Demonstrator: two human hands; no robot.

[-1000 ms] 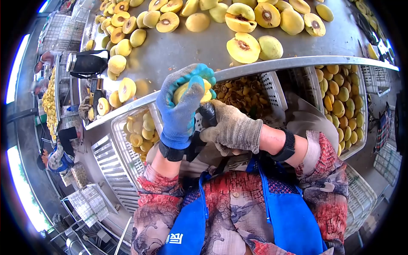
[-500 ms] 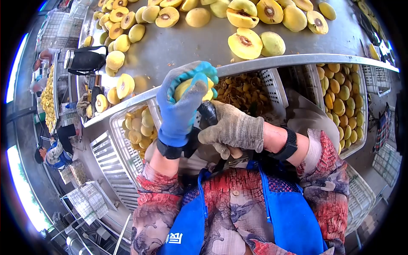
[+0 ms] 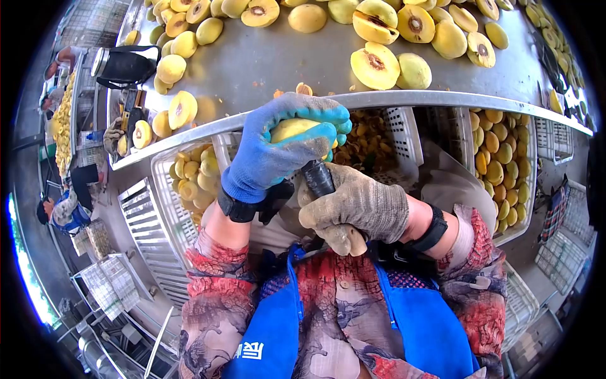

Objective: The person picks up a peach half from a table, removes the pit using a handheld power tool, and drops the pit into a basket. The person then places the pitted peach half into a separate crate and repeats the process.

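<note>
My left hand [image 3: 284, 148], in a blue glove with teal fingertips, is closed around a yellow peach [image 3: 293, 129] just over the table's front edge. The fingers cover much of the fruit. My right hand [image 3: 356, 205], in a worn grey-brown glove, grips a tool with a black-wrapped handle [image 3: 319, 179]. The handle's upper end meets the underside of the left hand by the peach; the tool's working end is hidden there. Below the hands, a crate of peach scraps [image 3: 372, 148] stands under the table edge.
Peach halves [image 3: 375, 65] with brown centres lie on the metal table [image 3: 265, 69]. White crates of peaches stand left [image 3: 197, 180] and right [image 3: 505, 167]. A black flask-like container [image 3: 129, 64] lies at the table's left. Another person [image 3: 68, 205] is at the far left.
My right hand has moved slightly down, showing more of the black handle. The left hand has turned a little, its fingers now further over the peach. The view has shifted slightly.
</note>
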